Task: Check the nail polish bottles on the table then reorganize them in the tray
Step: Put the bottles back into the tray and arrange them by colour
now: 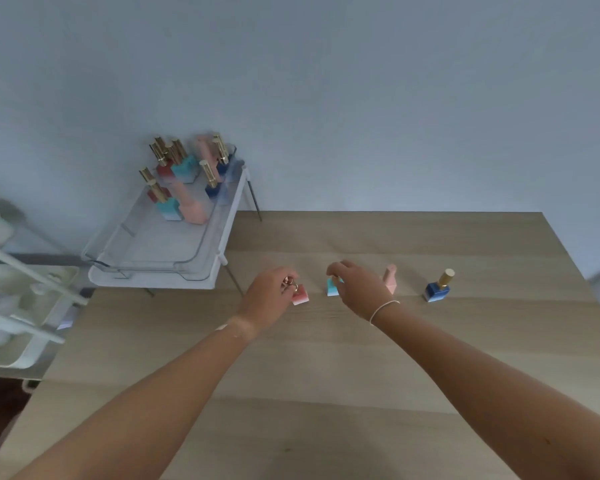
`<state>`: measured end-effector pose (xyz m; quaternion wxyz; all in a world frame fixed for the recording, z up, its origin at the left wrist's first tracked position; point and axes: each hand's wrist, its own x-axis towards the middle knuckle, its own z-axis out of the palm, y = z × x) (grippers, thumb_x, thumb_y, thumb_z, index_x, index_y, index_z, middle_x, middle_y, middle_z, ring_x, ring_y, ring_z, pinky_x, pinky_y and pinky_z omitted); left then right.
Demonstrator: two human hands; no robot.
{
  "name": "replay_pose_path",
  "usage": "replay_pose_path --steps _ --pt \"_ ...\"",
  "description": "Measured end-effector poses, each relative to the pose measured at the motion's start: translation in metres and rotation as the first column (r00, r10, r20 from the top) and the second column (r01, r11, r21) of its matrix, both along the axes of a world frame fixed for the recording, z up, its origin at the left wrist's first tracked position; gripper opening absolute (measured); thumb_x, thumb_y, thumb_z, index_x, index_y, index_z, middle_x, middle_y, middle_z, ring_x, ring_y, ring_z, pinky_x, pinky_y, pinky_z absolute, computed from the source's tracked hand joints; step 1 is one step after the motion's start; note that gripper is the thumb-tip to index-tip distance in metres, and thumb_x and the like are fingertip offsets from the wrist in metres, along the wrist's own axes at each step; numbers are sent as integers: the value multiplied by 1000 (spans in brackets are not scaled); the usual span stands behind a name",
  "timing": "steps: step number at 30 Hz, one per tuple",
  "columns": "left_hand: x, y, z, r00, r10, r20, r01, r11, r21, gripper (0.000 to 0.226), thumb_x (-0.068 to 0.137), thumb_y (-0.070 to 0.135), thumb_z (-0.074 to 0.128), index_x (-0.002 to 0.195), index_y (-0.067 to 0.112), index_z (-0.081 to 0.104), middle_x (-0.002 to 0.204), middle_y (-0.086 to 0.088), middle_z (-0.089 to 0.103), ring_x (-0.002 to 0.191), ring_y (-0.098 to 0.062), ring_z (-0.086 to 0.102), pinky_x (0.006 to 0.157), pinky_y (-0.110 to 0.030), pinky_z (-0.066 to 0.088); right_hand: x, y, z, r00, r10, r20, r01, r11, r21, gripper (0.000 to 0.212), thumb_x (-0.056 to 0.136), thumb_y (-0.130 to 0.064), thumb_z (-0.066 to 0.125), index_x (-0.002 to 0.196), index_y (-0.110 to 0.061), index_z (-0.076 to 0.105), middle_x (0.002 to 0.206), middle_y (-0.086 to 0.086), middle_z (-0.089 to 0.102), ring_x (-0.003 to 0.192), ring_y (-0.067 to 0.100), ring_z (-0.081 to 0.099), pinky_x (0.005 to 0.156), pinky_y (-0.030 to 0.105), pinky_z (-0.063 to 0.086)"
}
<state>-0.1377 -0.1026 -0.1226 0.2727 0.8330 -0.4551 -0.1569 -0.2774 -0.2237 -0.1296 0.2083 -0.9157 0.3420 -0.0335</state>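
A row of nail polish bottles stands on the wooden table (395,358). My left hand (269,297) is closed around the cap of the red bottle (300,296). My right hand (355,284) grips the cap of the teal bottle (332,289). To their right stand a pink bottle (390,278) and a blue bottle with a gold cap (439,286), both untouched. The clear tray (160,258) sits at the back left on a white cart, with several bottles grouped at its far end (187,178).
The white cart (219,261) overlaps the table's back left corner on thin metal legs. A second white shelf unit (18,306) stands at the left edge. A plain wall runs behind the table.
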Motion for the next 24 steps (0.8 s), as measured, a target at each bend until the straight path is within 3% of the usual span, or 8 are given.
replay_pose_path --steps 3,6,10,14,16,18,21,24 --pt "7 13 17 998 -30 -51 25 996 -91 17 83 7 59 97 13 65 87 -4 65 79 -18 60 67 -18 39 8 3 2 996 -82 19 82 997 0 30 86 -4 41 102 -22 58 108 1 62 91 28 60 80 40 37" --pt "12 30 48 993 -53 -107 26 970 -240 18 82 7 62 96 18 65 83 8 62 76 -3 60 67 -4 44 15 7 24 957 -223 184 187 963 196 24 85 -9 45 97 -19 63 95 -1 63 80 17 55 58 21 24" --pt "29 55 102 981 -78 -175 -5 902 -432 28 82 6 62 97 30 64 85 18 63 81 7 60 68 -3 45 32 18 80 798 -283 533 97 932 349 20 81 -4 56 89 -20 63 76 -6 60 68 18 58 67 25 46" --pt "68 81 148 985 -9 -173 -88 835 -544 36 83 9 62 89 44 60 85 18 64 82 0 62 73 -17 53 68 41 134 618 -298 728 -18 920 393 25 82 -5 58 85 -29 61 82 -5 62 61 10 63 57 7 46" --pt "92 95 160 983 31 -180 -130 809 -573 32 83 7 61 93 37 64 90 13 66 85 -9 63 81 -35 57 90 54 152 571 -294 767 -73 912 404 24 83 -3 57 87 -26 63 82 -4 62 58 3 62 58 7 49" --pt "117 109 165 980 74 -187 -172 789 -590 32 83 5 60 93 35 65 89 11 66 83 -14 63 84 -45 56 114 68 160 576 -281 767 -115 902 417 23 82 0 56 90 -21 63 81 -3 62 61 8 63 62 14 55" --pt "152 128 160 980 129 -150 -193 788 -585 34 82 4 60 92 37 64 85 13 65 75 -2 61 80 -29 55 149 88 160 633 -243 735 -139 898 417 26 80 1 56 89 -22 62 79 -9 60 71 19 62 70 24 56" --pt "184 141 147 983 164 -88 -185 823 -536 28 81 4 60 99 25 65 88 6 65 71 8 58 68 -3 44 184 108 154 700 -175 693 -147 913 380 25 80 0 56 89 -22 62 79 -8 59 69 17 60 68 15 51"
